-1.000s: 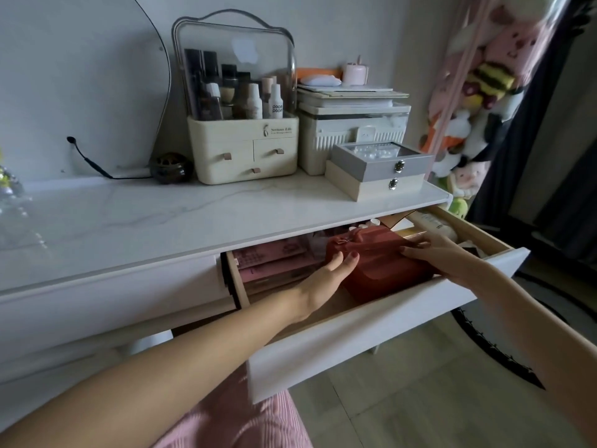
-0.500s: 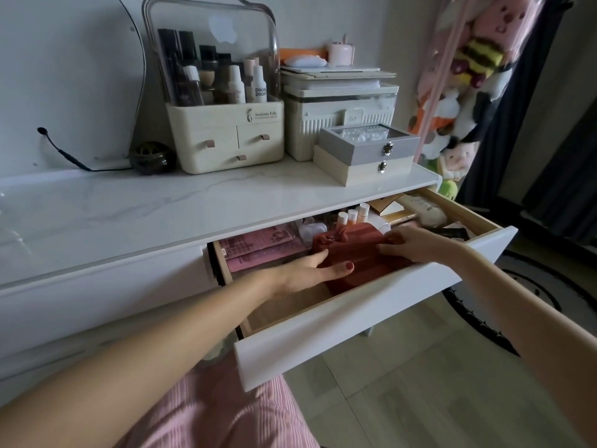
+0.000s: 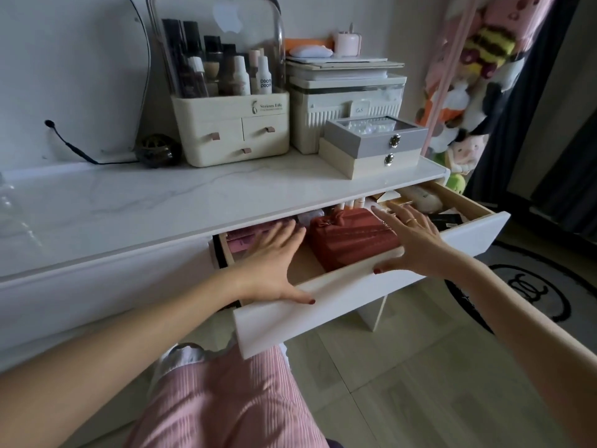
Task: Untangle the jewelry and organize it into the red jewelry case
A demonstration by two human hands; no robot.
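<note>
A red jewelry case [image 3: 350,239] with a small bow on top lies inside the open white drawer [image 3: 361,299]. My left hand [image 3: 273,263] hovers spread just left of the case, fingers straight, thumb over the drawer's front edge. My right hand [image 3: 412,242] is spread at the case's right end, fingers straight over its far corner, thumb on the drawer front. Neither hand grips the case. No loose jewelry is visible.
Pink packets [image 3: 245,242] lie in the drawer's left part, tubes and boxes [image 3: 423,202] at its right. On the marble tabletop [image 3: 145,202] stand a cosmetics organizer [image 3: 231,124], a white storage box [image 3: 347,105] and a grey jewelry box [image 3: 374,137]. A rug [image 3: 529,286] lies right.
Both hands have let go of the red case and spread open, the left drawing back to the drawer's front edge. The case sits lower in the drawer.
</note>
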